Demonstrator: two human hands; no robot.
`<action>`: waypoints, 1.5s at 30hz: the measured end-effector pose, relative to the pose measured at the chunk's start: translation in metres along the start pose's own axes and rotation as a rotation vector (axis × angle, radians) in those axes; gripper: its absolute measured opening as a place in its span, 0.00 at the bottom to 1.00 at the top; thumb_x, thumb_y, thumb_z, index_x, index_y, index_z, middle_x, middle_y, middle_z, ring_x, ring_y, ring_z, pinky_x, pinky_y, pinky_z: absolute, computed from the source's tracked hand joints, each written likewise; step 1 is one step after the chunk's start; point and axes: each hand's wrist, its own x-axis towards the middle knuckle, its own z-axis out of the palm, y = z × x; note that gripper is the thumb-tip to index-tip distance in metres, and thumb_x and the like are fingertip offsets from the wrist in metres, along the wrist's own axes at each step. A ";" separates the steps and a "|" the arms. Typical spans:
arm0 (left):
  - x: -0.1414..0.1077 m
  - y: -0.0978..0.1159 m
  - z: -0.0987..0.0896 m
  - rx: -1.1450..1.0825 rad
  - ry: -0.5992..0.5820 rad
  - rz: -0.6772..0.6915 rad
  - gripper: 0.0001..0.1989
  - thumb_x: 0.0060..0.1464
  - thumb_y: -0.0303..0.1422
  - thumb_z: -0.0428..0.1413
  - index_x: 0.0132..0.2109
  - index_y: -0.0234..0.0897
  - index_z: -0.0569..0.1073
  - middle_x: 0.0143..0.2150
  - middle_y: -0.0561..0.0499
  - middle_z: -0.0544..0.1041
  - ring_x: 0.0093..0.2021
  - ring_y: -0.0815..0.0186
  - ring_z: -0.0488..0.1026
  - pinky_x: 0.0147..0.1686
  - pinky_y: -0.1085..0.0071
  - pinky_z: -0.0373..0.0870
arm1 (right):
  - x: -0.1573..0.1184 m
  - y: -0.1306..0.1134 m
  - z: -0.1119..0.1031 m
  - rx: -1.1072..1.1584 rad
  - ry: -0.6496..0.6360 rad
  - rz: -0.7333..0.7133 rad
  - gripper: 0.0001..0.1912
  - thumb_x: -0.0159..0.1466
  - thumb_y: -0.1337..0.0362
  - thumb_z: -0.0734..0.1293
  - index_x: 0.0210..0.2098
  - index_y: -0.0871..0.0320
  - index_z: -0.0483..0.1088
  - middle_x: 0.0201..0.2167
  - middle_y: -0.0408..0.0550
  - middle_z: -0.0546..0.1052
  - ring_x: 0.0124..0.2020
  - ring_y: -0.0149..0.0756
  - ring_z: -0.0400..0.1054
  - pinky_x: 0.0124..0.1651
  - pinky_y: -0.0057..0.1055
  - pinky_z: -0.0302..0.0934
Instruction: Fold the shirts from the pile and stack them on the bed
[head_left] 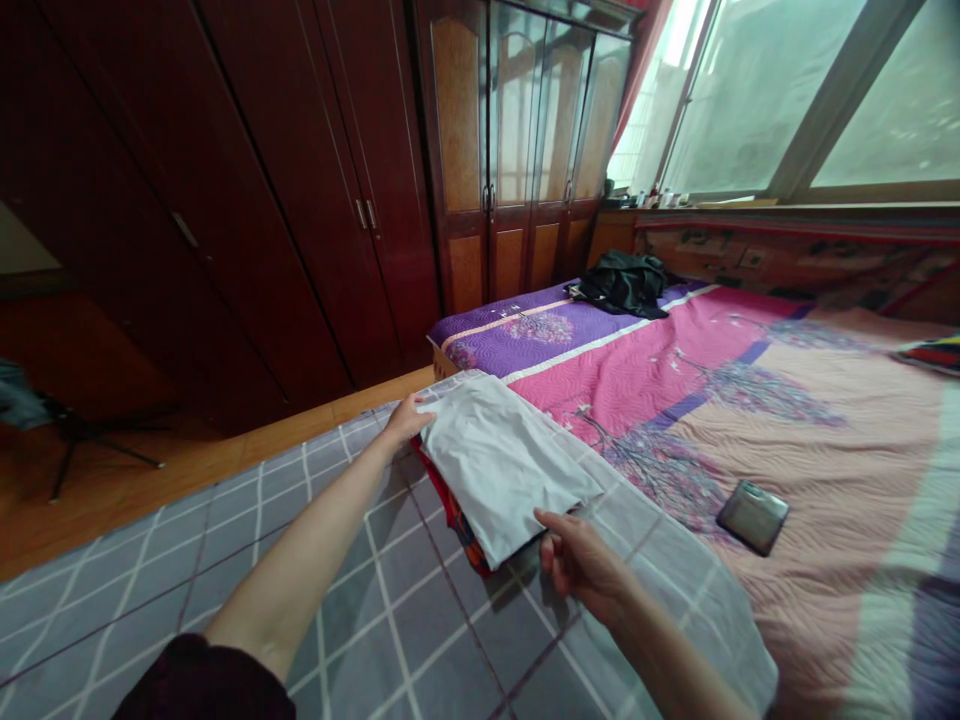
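A white folded cloth, perhaps a garment, lies flat on top of a red plaid cloth, of which only the left edge shows. At the far left corner of the white cloth, my left hand is closed on its edge, thumb on top. My right hand pinches the near edge toward the right, with its other fingers curled beneath. Both cloths rest on a grey sheet with white check lines.
Beyond the grey sheet, a bed with a purple, pink and peach quilt stretches right. A dark phone-like device lies on it, and a black garment is heaped at the back. Dark red wardrobes stand behind; a black tripod is at left.
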 end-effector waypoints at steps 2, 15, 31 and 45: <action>-0.015 0.012 -0.004 0.001 0.093 0.062 0.17 0.47 0.27 0.56 0.46 0.33 0.67 0.41 0.46 0.73 0.44 0.58 0.71 0.45 0.66 0.65 | -0.002 -0.004 0.002 -0.007 0.036 -0.054 0.19 0.60 0.58 0.66 0.16 0.60 0.62 0.11 0.41 0.68 0.06 0.22 0.57 0.08 0.17 0.46; -0.222 0.042 0.016 0.363 -0.259 1.315 0.11 0.58 0.27 0.48 0.47 0.34 0.69 0.49 0.43 0.74 0.51 0.59 0.69 0.50 0.65 0.66 | 0.013 -0.056 0.027 0.064 0.055 -0.027 0.07 0.64 0.64 0.60 0.31 0.61 0.64 0.20 0.43 0.72 0.15 0.30 0.68 0.11 0.20 0.55; -0.229 0.042 0.002 0.736 -0.234 0.887 0.10 0.53 0.26 0.53 0.44 0.35 0.71 0.37 0.42 0.74 0.37 0.54 0.71 0.39 0.59 0.65 | 0.003 -0.020 0.014 -0.130 0.058 -0.036 0.10 0.62 0.62 0.59 0.27 0.62 0.65 0.21 0.51 0.76 0.07 0.26 0.59 0.07 0.22 0.49; -0.197 0.043 0.017 0.581 -0.287 0.908 0.18 0.52 0.30 0.58 0.50 0.38 0.66 0.47 0.45 0.72 0.48 0.55 0.68 0.48 0.58 0.66 | 0.029 -0.042 -0.073 -0.664 0.508 -0.365 0.11 0.54 0.60 0.68 0.22 0.59 0.67 0.12 0.40 0.69 0.10 0.26 0.60 0.12 0.21 0.50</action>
